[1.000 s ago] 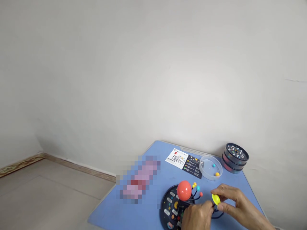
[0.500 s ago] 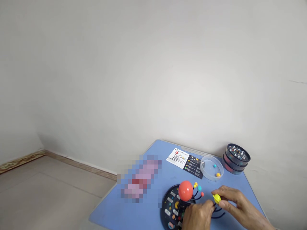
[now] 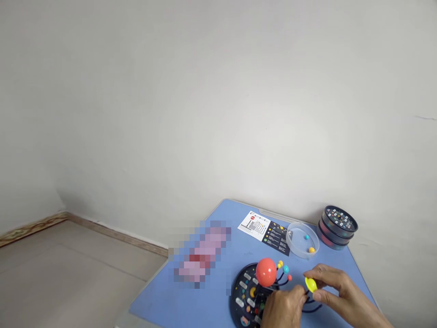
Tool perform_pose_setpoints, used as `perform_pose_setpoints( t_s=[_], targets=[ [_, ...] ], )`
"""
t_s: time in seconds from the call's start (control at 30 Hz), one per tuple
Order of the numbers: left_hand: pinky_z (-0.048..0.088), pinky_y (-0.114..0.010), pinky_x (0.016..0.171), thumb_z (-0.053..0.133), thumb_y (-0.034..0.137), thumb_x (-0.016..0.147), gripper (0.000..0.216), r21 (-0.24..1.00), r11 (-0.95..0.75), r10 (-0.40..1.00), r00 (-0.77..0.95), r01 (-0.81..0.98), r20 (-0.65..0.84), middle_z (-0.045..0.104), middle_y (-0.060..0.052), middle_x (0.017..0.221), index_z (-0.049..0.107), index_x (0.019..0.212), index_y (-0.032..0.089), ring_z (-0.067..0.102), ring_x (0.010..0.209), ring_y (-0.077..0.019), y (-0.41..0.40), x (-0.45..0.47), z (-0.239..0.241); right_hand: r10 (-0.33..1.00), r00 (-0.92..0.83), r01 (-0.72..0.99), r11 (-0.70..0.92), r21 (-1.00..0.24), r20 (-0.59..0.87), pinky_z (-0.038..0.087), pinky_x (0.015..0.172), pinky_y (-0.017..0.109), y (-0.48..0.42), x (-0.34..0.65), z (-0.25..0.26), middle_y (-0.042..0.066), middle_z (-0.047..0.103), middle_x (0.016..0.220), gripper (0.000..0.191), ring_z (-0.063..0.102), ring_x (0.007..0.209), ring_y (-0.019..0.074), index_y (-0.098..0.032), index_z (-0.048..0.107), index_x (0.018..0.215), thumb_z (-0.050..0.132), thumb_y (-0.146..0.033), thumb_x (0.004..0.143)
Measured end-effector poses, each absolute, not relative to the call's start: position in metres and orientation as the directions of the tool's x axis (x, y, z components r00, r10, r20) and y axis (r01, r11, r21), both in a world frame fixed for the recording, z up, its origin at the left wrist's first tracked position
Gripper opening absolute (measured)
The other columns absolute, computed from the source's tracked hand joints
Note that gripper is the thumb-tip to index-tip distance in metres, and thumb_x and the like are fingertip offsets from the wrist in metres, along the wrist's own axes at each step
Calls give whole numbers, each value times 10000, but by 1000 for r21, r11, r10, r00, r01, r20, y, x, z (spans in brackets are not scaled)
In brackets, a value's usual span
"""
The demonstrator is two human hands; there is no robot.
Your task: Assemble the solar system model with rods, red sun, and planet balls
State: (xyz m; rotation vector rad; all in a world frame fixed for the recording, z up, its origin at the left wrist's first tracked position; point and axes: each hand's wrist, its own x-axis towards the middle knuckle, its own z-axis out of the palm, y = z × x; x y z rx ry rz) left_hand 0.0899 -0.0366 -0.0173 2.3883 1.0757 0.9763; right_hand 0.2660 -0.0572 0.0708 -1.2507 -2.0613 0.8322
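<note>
A toy solar-system model stands on a round black base [image 3: 243, 291] at the near edge of the blue table [image 3: 218, 300]. Its big orange-red ball [image 3: 266, 272] sits on top, with small yellow, blue and red balls on thin black arms beside it. My right hand [image 3: 336, 291] pinches a yellow ringed ball [image 3: 310, 284] at the end of one black arm. Closed around the black arms just right of the base is my left hand [image 3: 283, 307].
A clear round dish [image 3: 296, 233] holding a blue and an orange ball sits behind the model. A printed leaflet [image 3: 268, 230] lies left of it. A stack of round black tins [image 3: 337, 225] stands at the far right corner. A blurred patch covers the table's left part.
The view has drifted slightly, so everything sits a little further right. Both hands stay on the model, and the yellow ringed ball has barely moved.
</note>
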Motion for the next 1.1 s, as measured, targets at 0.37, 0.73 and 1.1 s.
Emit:
perform_pose_setpoints(
  t_s=[0.37, 0.73, 1.1],
  targets=[
    [283, -255, 428, 465, 187, 899, 224, 549, -635, 773, 452, 544, 446, 739, -6, 589, 656, 789, 230, 681, 484, -164, -34, 98, -26, 913, -379, 568, 358, -741, 152, 499, 745, 307, -59, 265, 70, 44, 662, 867, 321, 624, 812, 202, -254, 720, 1069, 556, -482, 913],
    [285, -246, 428, 475, 171, 889, 222, 550, -615, 788, 462, 565, 406, 727, -10, 580, 672, 805, 226, 672, 488, -173, -34, 97, -22, 911, -408, 583, 318, -747, 69, 480, 757, 300, -54, 268, 69, 40, 659, 858, 337, 609, 815, 200, -219, 716, 949, 510, -485, 935],
    [318, -219, 439, 454, 155, 865, 247, 621, -677, 725, 501, 395, 472, 687, -3, 586, 657, 732, 200, 569, 471, -136, -31, 94, -21, 923, -354, 594, 345, -727, 149, 504, 745, 300, -59, 263, 68, 43, 677, 862, 305, 645, 804, 206, -267, 744, 1043, 619, -486, 871]
  ],
)
